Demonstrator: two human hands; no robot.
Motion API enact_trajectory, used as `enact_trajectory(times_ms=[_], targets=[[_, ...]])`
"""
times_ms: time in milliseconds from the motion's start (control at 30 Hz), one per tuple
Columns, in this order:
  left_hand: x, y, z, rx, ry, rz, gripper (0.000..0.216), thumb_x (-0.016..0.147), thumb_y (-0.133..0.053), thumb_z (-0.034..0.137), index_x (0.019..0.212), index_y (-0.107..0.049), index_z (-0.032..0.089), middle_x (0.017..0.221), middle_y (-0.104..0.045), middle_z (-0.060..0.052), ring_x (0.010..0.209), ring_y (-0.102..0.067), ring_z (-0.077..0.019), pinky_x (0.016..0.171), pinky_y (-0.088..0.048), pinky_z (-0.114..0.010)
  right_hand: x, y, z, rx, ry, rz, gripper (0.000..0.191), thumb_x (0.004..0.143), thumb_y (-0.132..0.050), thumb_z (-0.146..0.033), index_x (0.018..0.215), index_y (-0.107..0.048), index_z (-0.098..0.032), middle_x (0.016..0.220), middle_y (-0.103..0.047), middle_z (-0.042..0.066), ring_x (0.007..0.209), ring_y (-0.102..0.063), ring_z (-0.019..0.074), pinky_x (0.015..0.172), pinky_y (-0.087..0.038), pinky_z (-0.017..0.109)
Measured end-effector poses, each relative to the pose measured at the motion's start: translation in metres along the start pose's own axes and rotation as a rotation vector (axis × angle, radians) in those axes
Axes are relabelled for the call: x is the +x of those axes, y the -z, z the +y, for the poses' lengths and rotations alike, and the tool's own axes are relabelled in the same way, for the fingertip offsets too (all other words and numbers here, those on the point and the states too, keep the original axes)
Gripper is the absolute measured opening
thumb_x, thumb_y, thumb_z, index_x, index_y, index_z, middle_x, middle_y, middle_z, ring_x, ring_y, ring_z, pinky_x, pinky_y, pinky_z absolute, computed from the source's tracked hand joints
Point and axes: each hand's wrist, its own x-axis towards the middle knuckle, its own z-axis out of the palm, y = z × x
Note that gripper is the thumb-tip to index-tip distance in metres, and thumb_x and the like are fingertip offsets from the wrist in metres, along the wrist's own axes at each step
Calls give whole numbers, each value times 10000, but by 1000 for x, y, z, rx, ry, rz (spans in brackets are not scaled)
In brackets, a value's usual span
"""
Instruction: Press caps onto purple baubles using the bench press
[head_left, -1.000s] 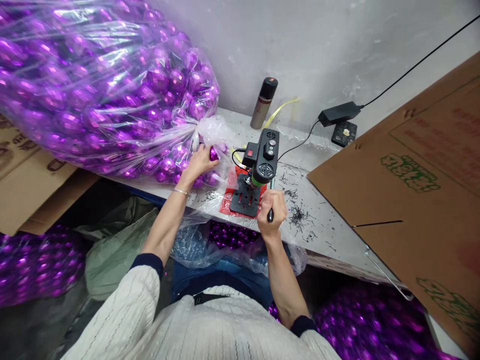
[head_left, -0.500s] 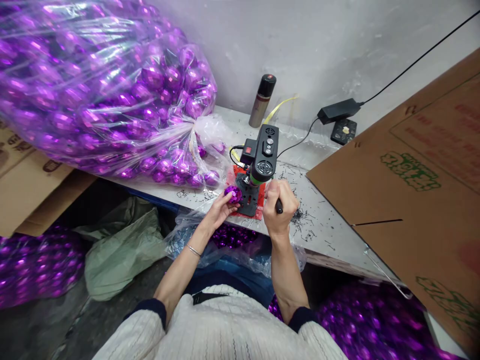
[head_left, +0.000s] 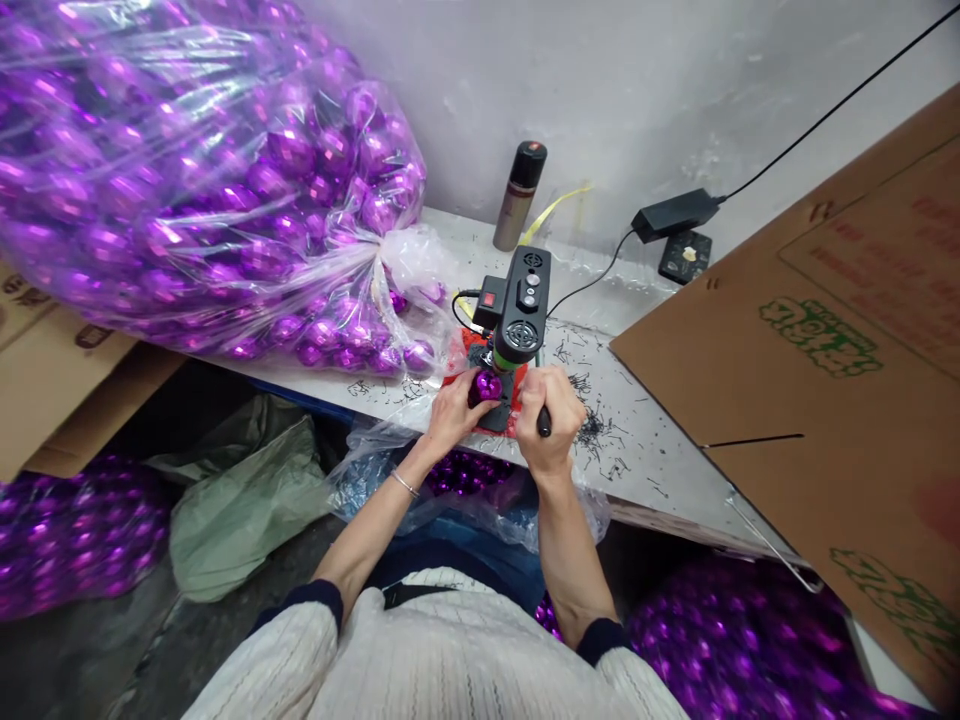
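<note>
A shiny purple bauble [head_left: 488, 385] is held by my left hand [head_left: 454, 410], thumb and fingers on either side of it. It sits under the head of a small black bench drill [head_left: 523, 305], over the dark base plate [head_left: 493, 416]. My right hand [head_left: 551, 412] is closed in a fist round the machine's lever [head_left: 544, 421], whose black end pokes out below the fingers. Whether the tool tip touches the bauble is hidden by the machine's head. Red sheeting [head_left: 469, 345] lies beneath the base.
A large clear bag of purple baubles [head_left: 225, 200] lies on the left of the table [head_left: 645, 440]. Black shavings [head_left: 592, 425] litter the right side. A spray can [head_left: 520, 195], power adapter [head_left: 675, 215] and cardboard box [head_left: 810, 330] stand around. An open plastic bag [head_left: 375, 490] hangs at the front edge.
My left hand has carried the bauble right, from beside the base plate to under the machine's head. My right hand stays on the lever. The view has shifted slightly.
</note>
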Motion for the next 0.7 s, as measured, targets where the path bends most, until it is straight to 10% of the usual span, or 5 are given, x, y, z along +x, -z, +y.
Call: enact_trajectory(times_ms=[700], targets=[[7,-5,-15,-398,11,-81,633,752,-798,412,1317,-597,208,1313,-649,-128,1231,-591,-315,1092,-408,-456,-45,-23,24,11,56,103,215,962,-405,-184,770,-493,-226,733,-576,5,655,-556,129,621,-455,278]])
